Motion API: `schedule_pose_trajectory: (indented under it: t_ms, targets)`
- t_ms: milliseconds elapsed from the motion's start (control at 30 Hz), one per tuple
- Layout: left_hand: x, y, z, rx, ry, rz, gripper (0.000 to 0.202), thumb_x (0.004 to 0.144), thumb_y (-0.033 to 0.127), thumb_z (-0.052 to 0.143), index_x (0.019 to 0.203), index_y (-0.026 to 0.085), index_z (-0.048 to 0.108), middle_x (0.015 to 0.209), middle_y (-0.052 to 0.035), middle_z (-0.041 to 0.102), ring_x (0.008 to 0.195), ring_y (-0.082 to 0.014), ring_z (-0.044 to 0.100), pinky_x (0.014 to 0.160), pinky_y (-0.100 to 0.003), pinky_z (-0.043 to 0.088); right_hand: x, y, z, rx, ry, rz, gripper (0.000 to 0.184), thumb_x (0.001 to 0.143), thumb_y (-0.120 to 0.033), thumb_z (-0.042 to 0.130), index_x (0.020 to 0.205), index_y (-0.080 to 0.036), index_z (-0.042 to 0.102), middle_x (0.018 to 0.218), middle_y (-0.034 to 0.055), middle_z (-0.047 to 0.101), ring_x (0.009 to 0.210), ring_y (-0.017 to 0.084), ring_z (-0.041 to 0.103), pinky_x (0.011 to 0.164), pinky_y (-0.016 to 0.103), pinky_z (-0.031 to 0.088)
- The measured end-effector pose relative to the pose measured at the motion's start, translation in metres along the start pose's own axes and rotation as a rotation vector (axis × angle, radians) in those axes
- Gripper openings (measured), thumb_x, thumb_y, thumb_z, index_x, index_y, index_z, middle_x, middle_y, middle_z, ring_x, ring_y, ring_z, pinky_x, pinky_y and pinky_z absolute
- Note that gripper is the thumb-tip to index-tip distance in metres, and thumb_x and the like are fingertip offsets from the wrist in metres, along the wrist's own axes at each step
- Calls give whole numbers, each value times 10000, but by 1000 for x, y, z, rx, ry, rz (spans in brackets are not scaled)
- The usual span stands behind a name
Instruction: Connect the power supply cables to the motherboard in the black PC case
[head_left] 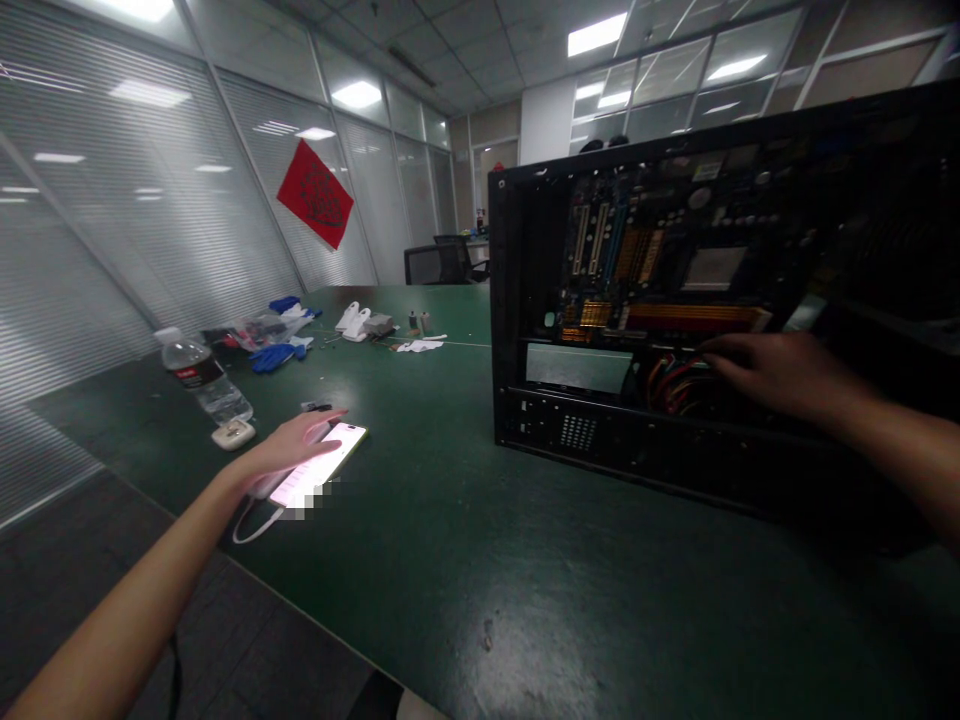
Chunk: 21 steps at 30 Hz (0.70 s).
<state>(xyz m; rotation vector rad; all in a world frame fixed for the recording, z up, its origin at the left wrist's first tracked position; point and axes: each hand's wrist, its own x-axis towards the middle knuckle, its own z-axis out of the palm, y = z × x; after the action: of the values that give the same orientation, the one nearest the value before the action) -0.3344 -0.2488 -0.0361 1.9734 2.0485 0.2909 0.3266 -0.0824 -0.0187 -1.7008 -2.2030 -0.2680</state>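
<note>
My left hand (289, 447) lies flat with fingers stretched out on a lit smartphone (324, 463) near the table's left edge. My right hand (772, 368) reaches into an open black computer case (600, 440) lying on its side, fingers curled by a bundle of red and yellow cables (675, 382) under the motherboard (660, 265). Whether those fingers grip a cable is hidden in the dark.
A green table (465, 560) carries a water bottle (204, 378), a small white case (233, 434), blue gloves (276, 353), white items (356, 322) and small parts farther back. Glass walls with blinds stand left; an office chair (439, 262) sits behind.
</note>
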Motion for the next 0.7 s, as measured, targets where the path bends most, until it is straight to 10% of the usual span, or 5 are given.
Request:
schedule_pose_trajectory:
  t_ms: [333,700]
  targets:
    - [1,18,0,158,20,-28,887,764,736,553,1480,222,452,1515,-112,466,1388,-343,422,1163,-495,311,-1,-6,-4,14,-12,26,330,885,-266,531,1117,-150,735,1050,105,755,923,280,718,815,373,573]
    - [-7,-1,-2,-220,26,0,686,885,587,496,1459,211,464,1560,-96,412,1419,-304,388,1161,-420,341,-2,-2,0,8,45,-31,340,890,-292,503,1086,-154,745,1006,108,763,880,291,727,771,386,580]
